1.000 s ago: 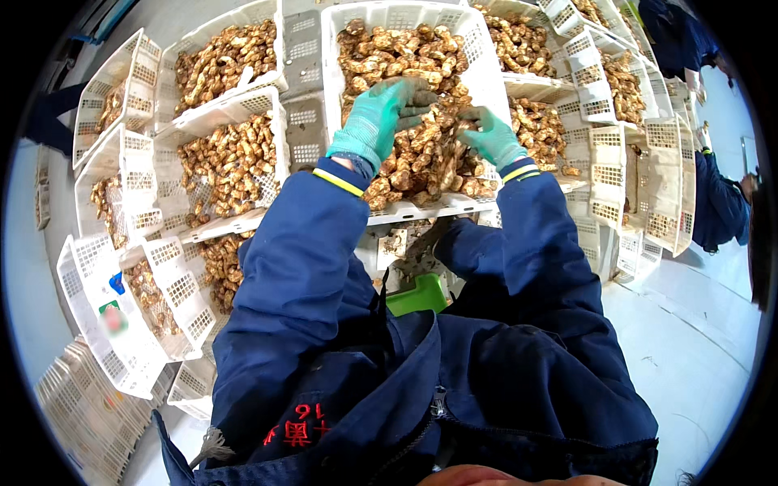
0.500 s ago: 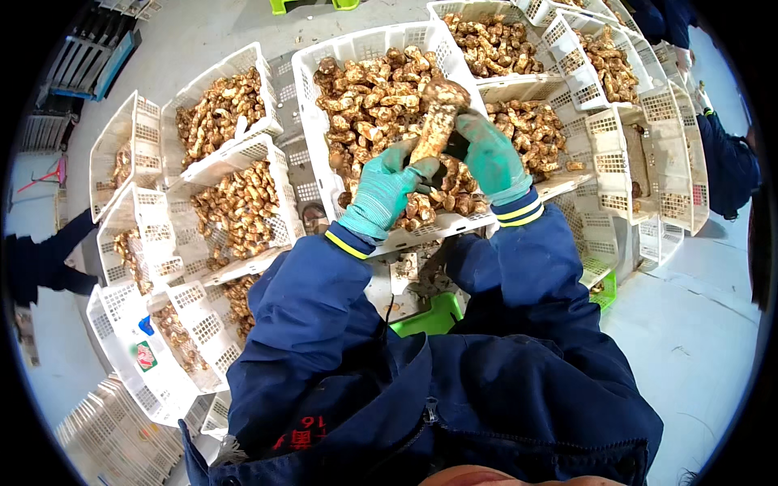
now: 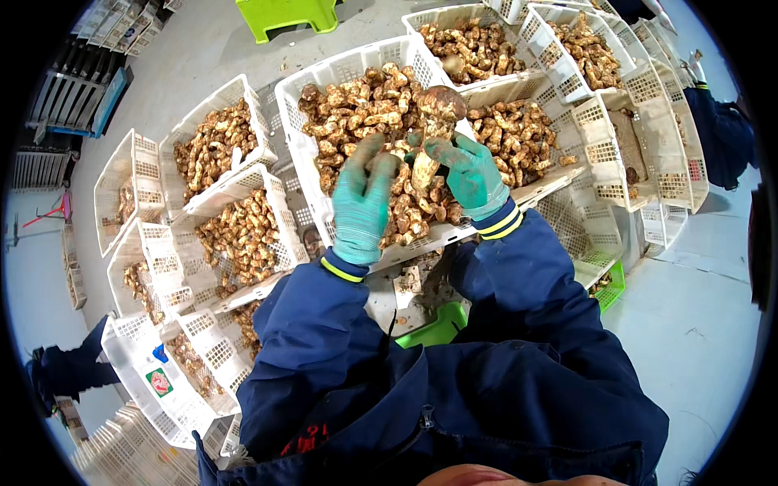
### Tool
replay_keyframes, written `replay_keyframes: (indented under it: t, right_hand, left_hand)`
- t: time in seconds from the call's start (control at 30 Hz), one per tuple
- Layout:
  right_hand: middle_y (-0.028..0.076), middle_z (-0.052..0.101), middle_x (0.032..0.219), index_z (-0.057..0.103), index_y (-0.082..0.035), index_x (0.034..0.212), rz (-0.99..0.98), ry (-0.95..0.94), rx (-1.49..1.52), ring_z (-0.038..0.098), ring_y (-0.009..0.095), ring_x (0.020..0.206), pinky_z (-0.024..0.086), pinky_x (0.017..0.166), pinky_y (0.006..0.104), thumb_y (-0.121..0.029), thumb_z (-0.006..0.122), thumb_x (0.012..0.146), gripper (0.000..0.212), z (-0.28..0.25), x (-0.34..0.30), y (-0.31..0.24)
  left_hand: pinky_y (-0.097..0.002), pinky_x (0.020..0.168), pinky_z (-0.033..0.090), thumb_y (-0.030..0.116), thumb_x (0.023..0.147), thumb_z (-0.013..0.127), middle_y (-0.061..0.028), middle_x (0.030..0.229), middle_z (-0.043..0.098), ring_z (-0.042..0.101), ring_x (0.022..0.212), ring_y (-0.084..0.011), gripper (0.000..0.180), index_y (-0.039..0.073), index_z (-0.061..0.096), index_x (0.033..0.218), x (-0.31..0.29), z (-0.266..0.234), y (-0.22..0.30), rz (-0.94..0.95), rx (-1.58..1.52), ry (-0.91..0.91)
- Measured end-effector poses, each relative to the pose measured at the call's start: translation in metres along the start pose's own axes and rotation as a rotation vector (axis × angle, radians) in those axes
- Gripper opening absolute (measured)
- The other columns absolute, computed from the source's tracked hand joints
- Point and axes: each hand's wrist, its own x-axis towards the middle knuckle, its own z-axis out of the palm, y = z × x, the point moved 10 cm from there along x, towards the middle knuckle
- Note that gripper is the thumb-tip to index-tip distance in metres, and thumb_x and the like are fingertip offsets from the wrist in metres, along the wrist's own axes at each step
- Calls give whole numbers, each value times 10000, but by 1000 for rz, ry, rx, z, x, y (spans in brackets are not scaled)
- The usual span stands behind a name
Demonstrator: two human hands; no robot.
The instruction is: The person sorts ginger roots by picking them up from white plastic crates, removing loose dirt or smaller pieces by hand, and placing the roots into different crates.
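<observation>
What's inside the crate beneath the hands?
Brown-and-cream mushrooms lie heaped in the crate; the right hand holds a large mushroom above them. Top ones hide those deeper down and the bottom; the left hand covers some too.

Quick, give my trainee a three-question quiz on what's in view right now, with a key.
1. Which hand holds the big mushroom?
2. True or false: the left hand is clenched in a fist.
3. What colour is the stool on the floor beyond the crates? A) white B) green C) red

Key:
1. The right hand, with its fingers on the stem.
2. False; its fingers are extended.
3. B
</observation>
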Motion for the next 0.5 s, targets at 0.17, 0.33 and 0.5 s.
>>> replay_keyframes:
  t: [0.17, 0.33, 0.5]
  right_hand:
    - [47, 576, 806, 519, -3, 816, 441, 59, 330, 553, 73, 688, 485, 628, 214, -155, 557, 890, 173, -8, -2, 23]
    - [21, 549, 807, 613, 43, 916, 507, 67, 352, 545, 99, 742, 446, 653, 213, -110, 634, 819, 183, 4, -2, 5]
    - [18, 548, 878, 600, 33, 1030, -26, -185, -247, 531, 105, 827, 445, 726, 248, -158, 629, 840, 270, 6, 5, -31]
  left_hand:
    - [-311, 677, 506, 485, 928, 431, -95, 893, 616, 605, 782, -169, 551, -31, 551, 1081, -1, 9, -51, -548, -453, -245]
    - [-329, 750, 511, 348, 889, 548, -94, 929, 598, 613, 826, -202, 498, -43, 461, 1184, -33, 50, -35, -533, -573, -555]
    - [-314, 771, 483, 168, 791, 666, -12, 919, 554, 557, 847, -141, 368, 27, 512, 1094, -25, 45, -43, -498, -626, -477]
